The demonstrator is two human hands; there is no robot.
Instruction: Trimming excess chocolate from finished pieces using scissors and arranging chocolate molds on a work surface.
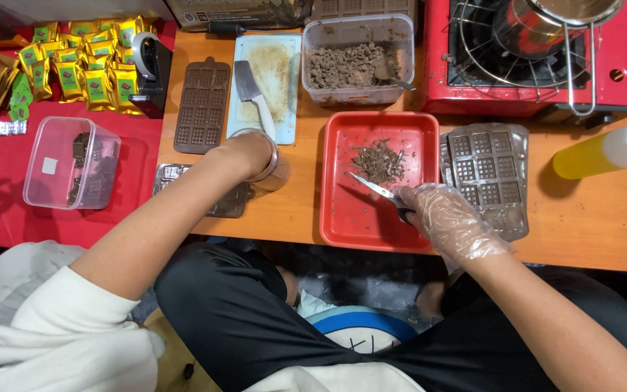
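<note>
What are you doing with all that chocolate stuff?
A person sits at a low wooden table. The right hand, in a clear plastic glove, holds a small knife over a red tray, its tip by a pile of chocolate shavings. The bare left hand covers the top of a metal cup. Chocolate moulds lie alongside.

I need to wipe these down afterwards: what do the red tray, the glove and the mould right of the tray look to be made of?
Red tray: apparently rigid plastic, smooth with a slight sheen. Glove on the right hand: thin clear plastic film, crinkled and see-through. Mould: probably thin transparent formed plastic with glossy highlights; its pockets look filled with brown chocolate.
</note>
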